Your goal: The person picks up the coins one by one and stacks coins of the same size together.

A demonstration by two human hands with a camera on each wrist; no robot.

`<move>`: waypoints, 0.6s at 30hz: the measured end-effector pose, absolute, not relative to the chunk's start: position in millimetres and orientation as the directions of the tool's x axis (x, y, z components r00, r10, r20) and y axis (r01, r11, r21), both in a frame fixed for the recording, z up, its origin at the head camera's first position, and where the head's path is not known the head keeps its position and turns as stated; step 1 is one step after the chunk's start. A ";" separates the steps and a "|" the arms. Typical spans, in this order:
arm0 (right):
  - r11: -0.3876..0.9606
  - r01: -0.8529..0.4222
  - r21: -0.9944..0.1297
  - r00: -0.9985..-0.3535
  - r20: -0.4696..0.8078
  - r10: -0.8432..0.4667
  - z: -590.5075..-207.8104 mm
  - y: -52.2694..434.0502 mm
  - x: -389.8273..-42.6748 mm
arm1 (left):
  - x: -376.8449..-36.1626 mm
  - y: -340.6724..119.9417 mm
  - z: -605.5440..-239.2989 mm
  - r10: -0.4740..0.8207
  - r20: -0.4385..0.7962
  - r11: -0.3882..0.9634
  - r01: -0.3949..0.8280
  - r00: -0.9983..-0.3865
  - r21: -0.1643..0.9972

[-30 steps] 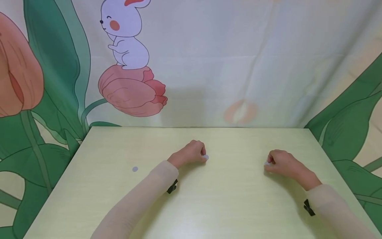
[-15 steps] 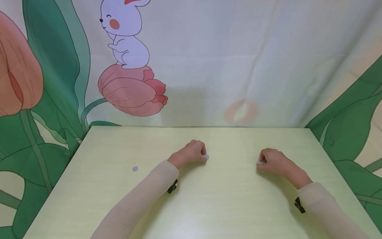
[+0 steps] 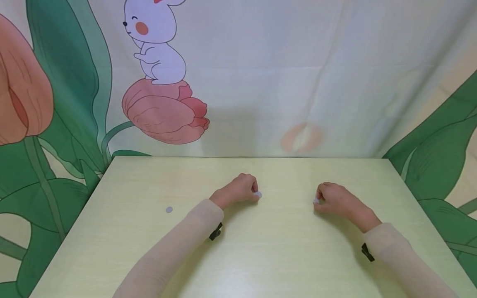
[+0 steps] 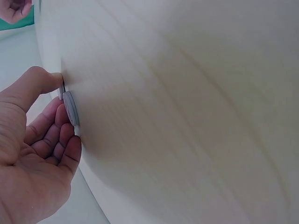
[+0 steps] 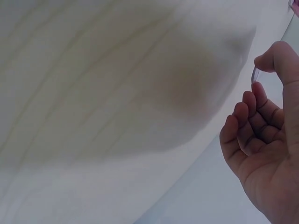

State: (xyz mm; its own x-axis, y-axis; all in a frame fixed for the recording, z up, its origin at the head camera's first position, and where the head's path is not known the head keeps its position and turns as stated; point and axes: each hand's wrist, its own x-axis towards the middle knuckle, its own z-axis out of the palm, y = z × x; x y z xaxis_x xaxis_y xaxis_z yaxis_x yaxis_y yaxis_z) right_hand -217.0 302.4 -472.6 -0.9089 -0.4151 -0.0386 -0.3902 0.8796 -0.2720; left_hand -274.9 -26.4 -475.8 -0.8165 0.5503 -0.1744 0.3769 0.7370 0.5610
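Note:
Near the middle of the table, my left hand [image 3: 237, 191] pinches a small pale round disc [image 3: 258, 194] that sticks out past the fingertips. In the left wrist view this disc [image 4: 71, 108] looks grey with a raised rim, and a thin pale edge [image 4: 61, 89] shows beside it under the thumb. To the right, my right hand [image 3: 338, 200] holds another small disc [image 3: 316, 201] between thumb and index finger. The right wrist view shows that disc [image 5: 255, 74] edge-on, close over the table, with the other fingers curled loosely. A third pale disc [image 3: 169, 210] lies flat, left of my left forearm.
The pale wood-grain table [image 3: 275, 256] ends at a straight back edge, behind which hangs a printed cloth [image 3: 253, 74] with a rabbit and tulips. Both sleeves [image 3: 203, 215] are light beige, and a black strap or clip [image 3: 367, 252] hangs at each wrist.
My right hand has moved left over the table with its disc, closer to the left hand. The left hand and the lying disc have stayed in place.

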 end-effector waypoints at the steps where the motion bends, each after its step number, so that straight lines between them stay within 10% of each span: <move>1: 0.879 -0.398 -0.262 -0.907 -0.035 -0.420 -472.4 301.3 -216.9 | -275.2 -26.5 -476.2 0.552 -0.173 0.736 0.379 -0.816 0.561; 18: 0.892 -0.424 -0.156 -0.904 0.015 -0.427 -475.2 286.6 -220.8 | -275.1 -25.4 -475.6 0.541 -0.194 0.740 0.354 -0.818 0.571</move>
State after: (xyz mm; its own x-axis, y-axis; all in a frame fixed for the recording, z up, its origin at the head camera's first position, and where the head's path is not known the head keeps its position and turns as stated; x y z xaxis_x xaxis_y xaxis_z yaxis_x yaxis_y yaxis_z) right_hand -220.8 286.6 -475.2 -0.9041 -0.4269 0.0152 -0.4239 0.8922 -0.1557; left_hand -275.1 -25.4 -475.6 -0.8180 0.5414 -0.1941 0.3545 0.7404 0.5712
